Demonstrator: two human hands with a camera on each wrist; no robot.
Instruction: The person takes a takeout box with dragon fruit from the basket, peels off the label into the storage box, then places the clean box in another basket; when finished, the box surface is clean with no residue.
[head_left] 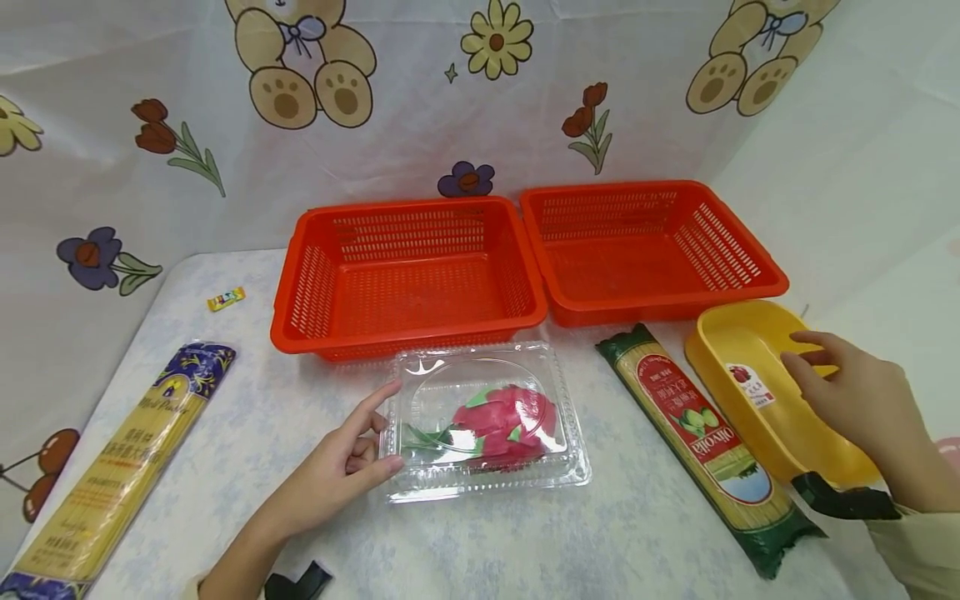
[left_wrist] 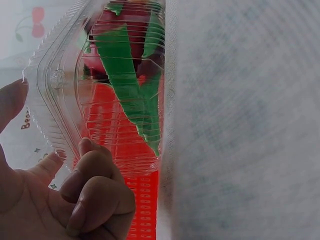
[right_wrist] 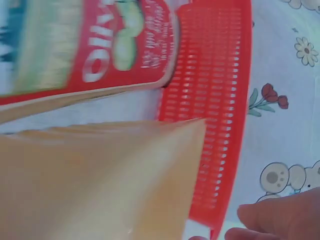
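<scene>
A clear plastic clamshell box, its lid down, lies in front of the left basket. A pink-red thing with green strips shows through its lid. My left hand is at the box's left side, thumb and index finger spread and touching its rim. The other fingers are curled in the left wrist view. Over the yellow plastic tray is my right hand, holding nothing, its fingers loosely bent. The tray is a blurred shape in the right wrist view, apart from the fingertips there. A round fruit sticker marks its inner wall.
Two red baskets stand side by side at the back. A pasta packet with green ends lies beside the tray. Another pasta packet, blue-ended, is at far left. Behind it lies a small yellow wrapper.
</scene>
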